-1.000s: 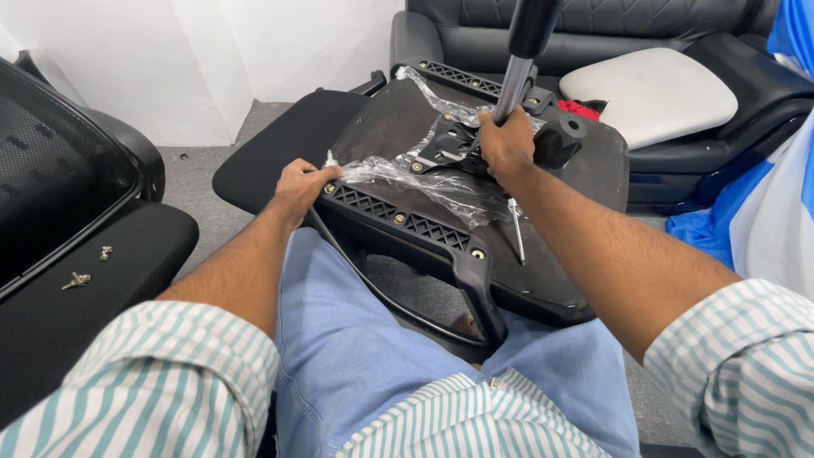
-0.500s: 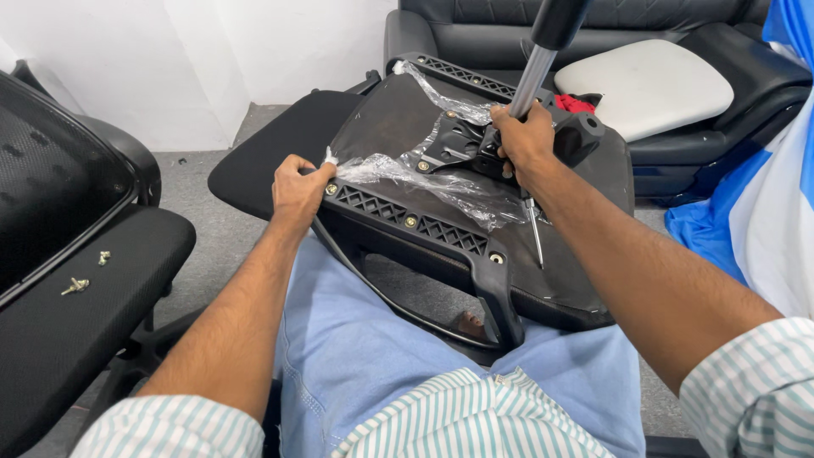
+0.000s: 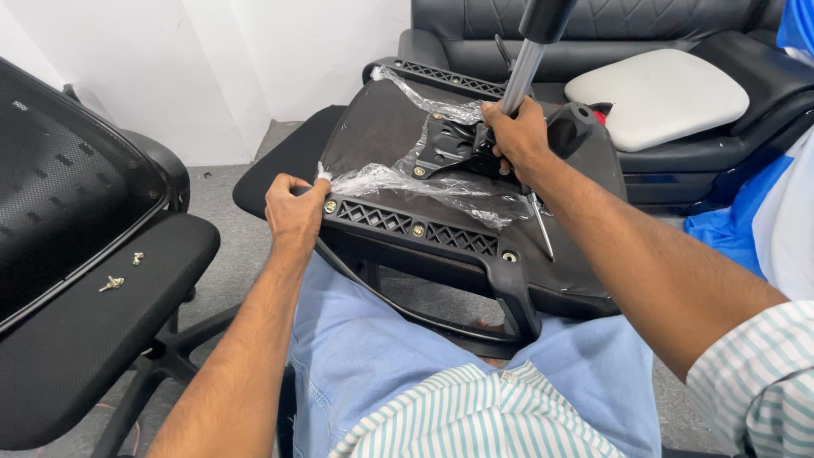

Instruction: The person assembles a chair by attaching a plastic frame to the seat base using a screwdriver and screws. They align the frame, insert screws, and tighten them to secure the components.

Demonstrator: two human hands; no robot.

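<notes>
White wall and grey carpeted floor (image 3: 229, 246) behind; black leather sofa (image 3: 678, 25) at back with an off-white cushion (image 3: 657, 95) on it. Upturned black plastic office-chair seat base (image 3: 475, 229) rests across the person's lap in light blue jeans. Left hand (image 3: 297, 212) curled shut on the seat base's left edge, pinching crumpled clear plastic wrap (image 3: 398, 180). Right hand (image 3: 517, 136) closed around the silver metal gas-lift cylinder (image 3: 521, 72) standing on the black metal mechanism plate (image 3: 449, 144). Thin metal tool (image 3: 540, 225), possibly a screwdriver, lies beside the wrist. Second black mesh chair (image 3: 85, 254) at left, two loose brass screws (image 3: 123, 271) on its seat.
</notes>
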